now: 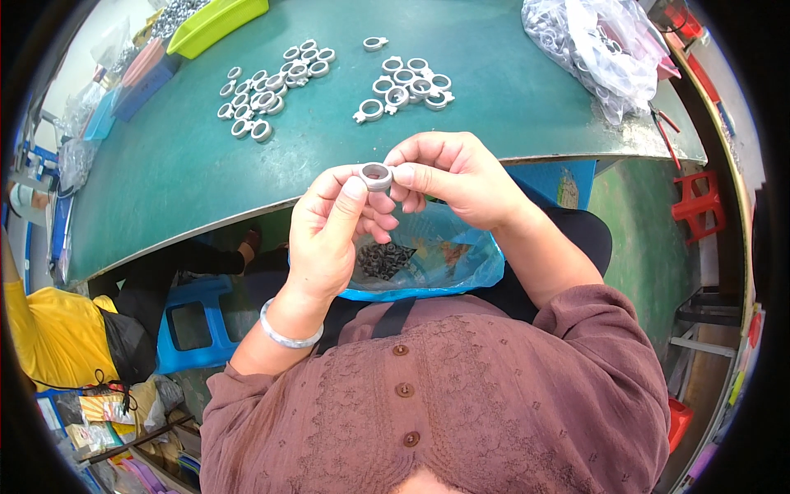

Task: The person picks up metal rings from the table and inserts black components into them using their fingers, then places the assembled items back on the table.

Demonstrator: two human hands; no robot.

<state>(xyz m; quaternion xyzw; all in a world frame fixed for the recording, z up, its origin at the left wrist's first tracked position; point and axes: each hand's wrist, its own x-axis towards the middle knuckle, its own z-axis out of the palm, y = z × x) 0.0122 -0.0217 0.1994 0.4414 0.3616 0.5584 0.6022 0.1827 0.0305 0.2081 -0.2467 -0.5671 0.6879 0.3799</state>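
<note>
A grey metal ring clamp [376,178] is held up just in front of the table's near edge. The thumb and fingers of my left hand [322,229] grip its left side. My right hand [465,179] pinches at its right side; any small part between those fingertips is hidden. Below my hands, a blue plastic bag [461,276] lies open on my lap with many small dark parts [383,260] inside. Similar grey rings lie on the green table [329,156] in a left group [265,100] and a right group [403,76], with one single ring [375,43] farther back.
A clear bag of grey rings [588,53] sits at the table's back right, near red-handled pliers [663,132]. A yellow-green tray [216,26] stands at the back left. At left are a person in yellow [62,337] and a blue stool [196,325]; a red stool [699,206] is at right.
</note>
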